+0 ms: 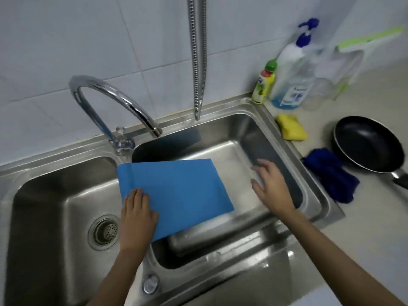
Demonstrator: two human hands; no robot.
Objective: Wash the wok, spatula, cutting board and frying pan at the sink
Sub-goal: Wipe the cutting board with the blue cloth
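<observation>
A blue cutting board (176,191) lies tilted across the divider between the two basins of the steel sink (220,259), mostly over the right basin. My left hand (136,215) rests flat on the board's near left corner, fingers straight on top. My right hand (270,184) hovers over the right basin beside the board's right edge, fingers spread, holding nothing and slightly blurred. A black frying pan (366,144) sits on the counter to the right of the sink. No wok or spatula is in view.
A curved tap (110,100) ends above the right basin's back edge, and a metal hose (197,62) hangs down the tiled wall. The left basin has a drain (103,231). On the counter lie a yellow sponge (291,129), a dark blue cloth (331,175) and soap bottles (291,71).
</observation>
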